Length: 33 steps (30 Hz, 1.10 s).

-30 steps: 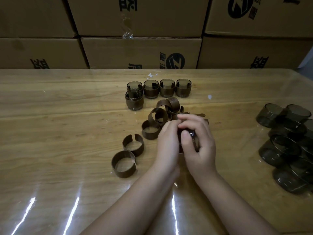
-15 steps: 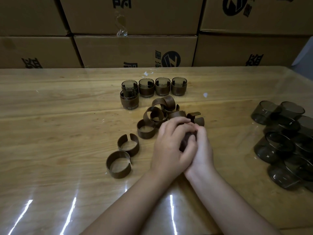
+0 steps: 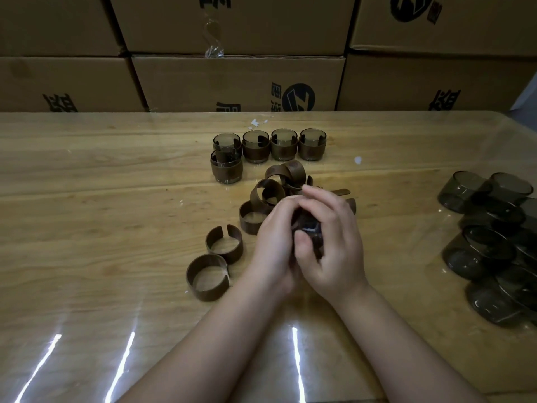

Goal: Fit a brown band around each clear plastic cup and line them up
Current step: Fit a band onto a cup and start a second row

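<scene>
Both hands meet at the table's middle around one clear cup (image 3: 308,228) with a brown band on it, mostly hidden. My left hand (image 3: 273,242) cups it from the left. My right hand (image 3: 334,242) curls over it, thumb on its near side. Several banded cups (image 3: 270,145) stand in a row at the back, with one more (image 3: 226,167) in front of the row's left end. A heap of loose brown bands (image 3: 279,187) lies behind my hands; two open bands (image 3: 224,242) (image 3: 207,277) lie to the left. Bare clear cups (image 3: 499,242) are piled at the right.
The wooden table (image 3: 101,199) has a glossy clear cover with light streaks near the front edge. Stacked cardboard boxes (image 3: 238,80) form a wall right behind the table's far edge. A small white scrap (image 3: 257,122) lies behind the cup row.
My left hand lay over the right and the cup half a second ago; now the right hand's fingers are on top and the cup shows between the hands. The hands stay in the same spot.
</scene>
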Available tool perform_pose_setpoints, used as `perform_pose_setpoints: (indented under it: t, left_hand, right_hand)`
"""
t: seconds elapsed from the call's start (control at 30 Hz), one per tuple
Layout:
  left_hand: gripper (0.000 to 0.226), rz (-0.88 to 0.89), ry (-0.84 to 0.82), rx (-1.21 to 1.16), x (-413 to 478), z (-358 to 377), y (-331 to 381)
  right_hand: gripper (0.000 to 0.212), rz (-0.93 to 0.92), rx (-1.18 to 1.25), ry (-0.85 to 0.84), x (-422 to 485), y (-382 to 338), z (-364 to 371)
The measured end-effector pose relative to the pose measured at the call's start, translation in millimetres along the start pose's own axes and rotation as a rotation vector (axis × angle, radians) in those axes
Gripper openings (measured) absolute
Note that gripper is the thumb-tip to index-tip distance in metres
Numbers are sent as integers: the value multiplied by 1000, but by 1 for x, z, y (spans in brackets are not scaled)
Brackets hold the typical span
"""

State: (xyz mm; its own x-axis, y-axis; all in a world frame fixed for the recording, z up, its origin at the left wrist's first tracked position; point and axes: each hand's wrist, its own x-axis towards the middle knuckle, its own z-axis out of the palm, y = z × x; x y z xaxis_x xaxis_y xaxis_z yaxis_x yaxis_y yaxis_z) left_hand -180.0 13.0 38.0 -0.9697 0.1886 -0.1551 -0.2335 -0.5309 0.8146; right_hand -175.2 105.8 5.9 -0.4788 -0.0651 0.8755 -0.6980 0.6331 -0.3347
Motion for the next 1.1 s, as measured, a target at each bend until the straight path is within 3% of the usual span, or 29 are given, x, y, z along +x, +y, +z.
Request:
perform_pose_setpoints:
  t: [0.1,0.2,0.27,0.43,0.57,0.73,0.87,0.93,1.1]
  left_hand:
    - [29,-254,-137,-51,4,-15,10]
    - [30,-303,-220,-10,5,-24,12]
    - [29,-220,-175,24,4,-19,7]
    - [23,-47,123,149,-1,5,-21]
    - [21,110,270,258,-1,5,-32]
    - [13,378,248,445,-4,1,-37]
    - [43,523,222,986,-3,-6,-46]
    - [55,595,176,1139,-1,-5,-48]
    - [73,792,169,1109,1,-10,-43]
  right_hand:
    - [28,-231,-144,-50,1,1,-1]
    - [21,-262,-163,-44,0,-2,-2]
    - [18,-126,-104,12,1,-3,-2]
    - [20,413,203,108,1,-7,-1]
    - [23,576,286,69,-3,-13,1]
    - [22,818,501,159,1,-23,2]
    - [28,1244,843,264,2,-18,-1]
    - [29,1409,1071,331,5,-14,-6]
    - [27,1547,1362,430,8,-9,-5]
